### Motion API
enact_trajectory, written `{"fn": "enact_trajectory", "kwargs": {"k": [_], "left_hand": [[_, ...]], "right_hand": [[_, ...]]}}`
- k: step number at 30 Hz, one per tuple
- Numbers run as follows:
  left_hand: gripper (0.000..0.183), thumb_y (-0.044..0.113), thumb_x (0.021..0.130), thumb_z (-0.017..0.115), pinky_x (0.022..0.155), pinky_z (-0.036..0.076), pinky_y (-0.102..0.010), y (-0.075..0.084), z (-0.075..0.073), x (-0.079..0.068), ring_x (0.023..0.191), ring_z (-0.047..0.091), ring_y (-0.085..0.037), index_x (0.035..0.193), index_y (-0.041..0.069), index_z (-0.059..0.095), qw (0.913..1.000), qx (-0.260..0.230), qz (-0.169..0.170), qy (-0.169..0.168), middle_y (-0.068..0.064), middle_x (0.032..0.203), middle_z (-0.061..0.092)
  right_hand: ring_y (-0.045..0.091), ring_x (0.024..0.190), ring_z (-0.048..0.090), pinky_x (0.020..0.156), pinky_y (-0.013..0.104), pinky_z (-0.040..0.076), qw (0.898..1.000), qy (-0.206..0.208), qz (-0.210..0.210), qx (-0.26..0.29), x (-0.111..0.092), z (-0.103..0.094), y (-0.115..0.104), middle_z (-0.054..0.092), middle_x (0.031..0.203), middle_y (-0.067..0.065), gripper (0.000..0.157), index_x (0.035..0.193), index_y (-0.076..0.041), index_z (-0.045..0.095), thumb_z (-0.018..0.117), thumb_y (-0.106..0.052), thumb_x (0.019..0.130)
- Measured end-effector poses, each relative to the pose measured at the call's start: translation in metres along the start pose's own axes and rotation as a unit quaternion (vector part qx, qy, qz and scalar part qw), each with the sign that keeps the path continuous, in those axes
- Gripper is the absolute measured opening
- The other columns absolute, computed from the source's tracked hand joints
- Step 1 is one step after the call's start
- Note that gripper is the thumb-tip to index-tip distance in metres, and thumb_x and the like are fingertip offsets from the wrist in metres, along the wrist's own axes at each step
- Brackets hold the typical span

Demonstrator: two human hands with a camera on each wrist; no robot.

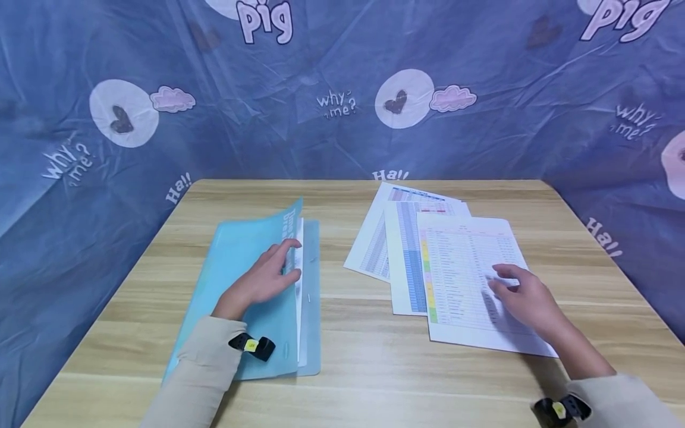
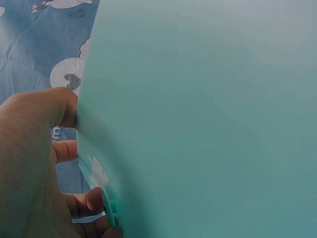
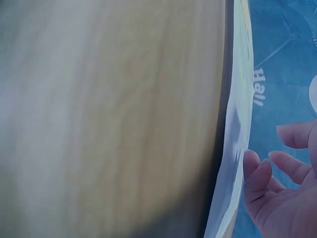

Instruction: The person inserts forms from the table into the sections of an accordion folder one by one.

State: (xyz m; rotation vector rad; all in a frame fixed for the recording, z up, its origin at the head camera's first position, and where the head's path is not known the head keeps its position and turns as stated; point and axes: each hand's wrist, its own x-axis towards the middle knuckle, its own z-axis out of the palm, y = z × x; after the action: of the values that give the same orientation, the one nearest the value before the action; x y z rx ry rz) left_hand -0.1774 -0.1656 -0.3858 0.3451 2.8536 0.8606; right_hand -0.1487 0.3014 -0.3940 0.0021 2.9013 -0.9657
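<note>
On the left lies a light-blue plastic folder (image 1: pixel 235 261), its cover's right side raised with white sheets (image 1: pixel 299 309) showing beneath. My left hand (image 1: pixel 264 276) is over the cover, thumb and index finger apart at its raised edge. The left wrist view has the fingers (image 2: pixel 84 203) touching that edge beside a small teal fastener (image 2: pixel 110 208); some fingertips are hidden. My right hand (image 1: pixel 530 300) hovers with loosely bent fingers above the front printed sheet (image 1: pixel 471 279). In the right wrist view, nothing is between its fingers (image 3: pixel 255 176).
Two more printed sheets, a middle one (image 1: pixel 404 261) and a rear one (image 1: pixel 369 244), are fanned partly under the front sheet. The wood-grain table (image 1: pixel 369 368) meets a blue patterned curtain (image 1: pixel 321 137) at the back and sides.
</note>
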Motion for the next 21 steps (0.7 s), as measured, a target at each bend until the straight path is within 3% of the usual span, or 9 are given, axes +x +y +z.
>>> {"fn": "enact_trajectory", "kwargs": {"k": [14,21], "left_hand": [[0.052,0.034,0.089,0.05,0.084,0.041,-0.049,0.0,0.002,0.0,0.109,0.045,-0.029,0.138,0.025,0.034,0.9999,-0.002,-0.013,-0.008,-0.012,0.134,0.043],[0.053,0.034,0.088,0.049,0.083,0.041,-0.047,-0.001,0.002,0.0,0.108,0.045,-0.029,0.138,0.024,0.035,0.9999,0.0,-0.012,-0.007,-0.012,0.132,0.044]], "right_hand": [[0.051,0.11,0.047,0.079,0.052,0.042,0.999,-0.007,0.031,-0.021,-0.009,-0.018,0.029,0.043,0.129,0.036,0.056,0.132,0.01,0.041,0.046,-0.033,0.097],[0.058,0.114,0.041,0.082,0.058,0.041,0.999,-0.007,0.043,-0.026,-0.011,-0.022,0.036,0.04,0.129,0.038,0.057,0.132,0.011,0.04,0.046,-0.034,0.097]]}}
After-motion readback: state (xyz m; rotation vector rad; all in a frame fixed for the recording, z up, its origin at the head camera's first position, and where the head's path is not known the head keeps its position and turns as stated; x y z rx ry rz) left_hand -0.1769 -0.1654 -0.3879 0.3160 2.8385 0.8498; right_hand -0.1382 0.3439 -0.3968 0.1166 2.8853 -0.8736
